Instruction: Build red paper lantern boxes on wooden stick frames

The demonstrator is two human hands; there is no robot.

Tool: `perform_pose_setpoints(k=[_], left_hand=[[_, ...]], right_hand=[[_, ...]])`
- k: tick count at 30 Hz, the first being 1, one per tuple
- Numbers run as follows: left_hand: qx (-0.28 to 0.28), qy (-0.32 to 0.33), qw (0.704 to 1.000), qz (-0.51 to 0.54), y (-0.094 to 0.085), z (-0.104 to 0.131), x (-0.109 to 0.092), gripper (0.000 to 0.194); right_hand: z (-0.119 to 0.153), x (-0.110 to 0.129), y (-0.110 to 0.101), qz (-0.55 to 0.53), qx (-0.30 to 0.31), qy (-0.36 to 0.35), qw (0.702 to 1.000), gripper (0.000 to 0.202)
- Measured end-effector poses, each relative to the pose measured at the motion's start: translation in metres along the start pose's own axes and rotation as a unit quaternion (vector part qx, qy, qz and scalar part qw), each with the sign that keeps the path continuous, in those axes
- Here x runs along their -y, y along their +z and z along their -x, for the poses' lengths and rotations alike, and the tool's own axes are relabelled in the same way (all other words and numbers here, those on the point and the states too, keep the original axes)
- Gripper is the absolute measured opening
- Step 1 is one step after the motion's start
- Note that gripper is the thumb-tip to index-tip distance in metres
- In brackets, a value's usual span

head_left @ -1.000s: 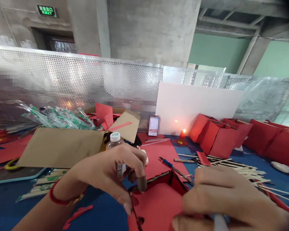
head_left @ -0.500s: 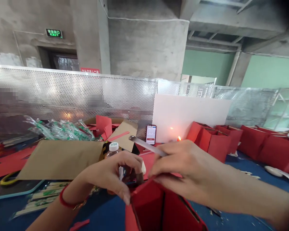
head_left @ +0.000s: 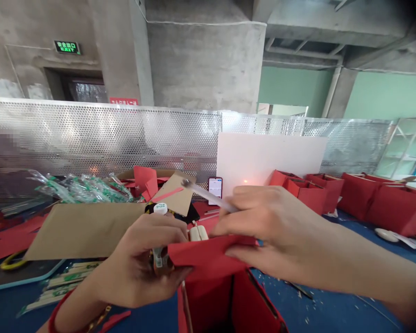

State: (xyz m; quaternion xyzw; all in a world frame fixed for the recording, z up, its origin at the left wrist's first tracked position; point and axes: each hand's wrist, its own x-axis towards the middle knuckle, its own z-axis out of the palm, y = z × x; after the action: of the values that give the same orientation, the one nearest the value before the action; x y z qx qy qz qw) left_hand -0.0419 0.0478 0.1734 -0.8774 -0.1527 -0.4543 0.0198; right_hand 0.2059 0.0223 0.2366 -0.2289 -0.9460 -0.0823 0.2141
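A red paper flap (head_left: 211,256) stands above the open red box (head_left: 218,305) at the bottom centre. My left hand (head_left: 152,259) pinches the flap's left end between thumb and fingers. My right hand (head_left: 260,231) grips the flap's right end, and a pale stick with a dark tip (head_left: 208,194) also sticks out from its fingers, pointing up and left. Behind my left hand is a bottle with a white cap (head_left: 160,209), partly hidden. A white object (head_left: 198,232) lies just behind the flap.
Several red boxes (head_left: 398,203) line the right side. A phone (head_left: 215,190) stands before a white board (head_left: 270,157). Brown cardboard (head_left: 83,231), plastic-wrapped items (head_left: 90,187) and wrapped sticks (head_left: 58,286) lie left. Yellow-handled scissors (head_left: 14,260) rest at the far left.
My left hand has moved left and closed on the flap's left end. The flap now shows its broad face above the box. My right hand still holds the stick, and the view has shifted slightly.
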Motion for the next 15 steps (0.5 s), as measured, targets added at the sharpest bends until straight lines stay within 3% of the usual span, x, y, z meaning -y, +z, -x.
perform_pose_setpoints(k=[2, 5, 8, 10, 12, 13, 15], left_hand=[[0.013, 0.034, 0.999, 0.005, -0.001, -0.003, -0.006, 0.011], [0.042, 0.074, 0.996, -0.017, -0.006, -0.004, -0.016, 0.007], [0.061, 0.108, 0.985, -0.121, -0.011, -0.003, -0.027, 0.010], [0.049, 0.113, 0.974, -0.189, -0.008, -0.001, -0.035, 0.014], [0.038, 0.081, 0.977, -0.194, 0.001, 0.003, -0.044, 0.019], [0.032, 0.051, 0.983, -0.174, 0.006, 0.005, -0.049, 0.022], [-0.002, 0.001, 0.992, -0.123, 0.017, 0.011, -0.056, 0.028]], right_hand=[[0.012, -0.007, 0.004, -0.019, -0.014, 0.018, 1.000, 0.012], [0.030, -0.015, 0.014, -0.154, -0.084, 0.064, 0.982, 0.020], [0.044, -0.021, 0.028, -0.341, -0.141, 0.176, 0.912, 0.022], [0.048, -0.024, 0.037, -0.480, -0.131, 0.234, 0.835, 0.017], [0.047, -0.026, 0.045, -0.569, -0.121, 0.276, 0.765, 0.023], [0.045, -0.027, 0.048, -0.580, -0.122, 0.299, 0.748, 0.026], [0.042, -0.027, 0.054, -0.558, -0.114, 0.333, 0.751, 0.024]])
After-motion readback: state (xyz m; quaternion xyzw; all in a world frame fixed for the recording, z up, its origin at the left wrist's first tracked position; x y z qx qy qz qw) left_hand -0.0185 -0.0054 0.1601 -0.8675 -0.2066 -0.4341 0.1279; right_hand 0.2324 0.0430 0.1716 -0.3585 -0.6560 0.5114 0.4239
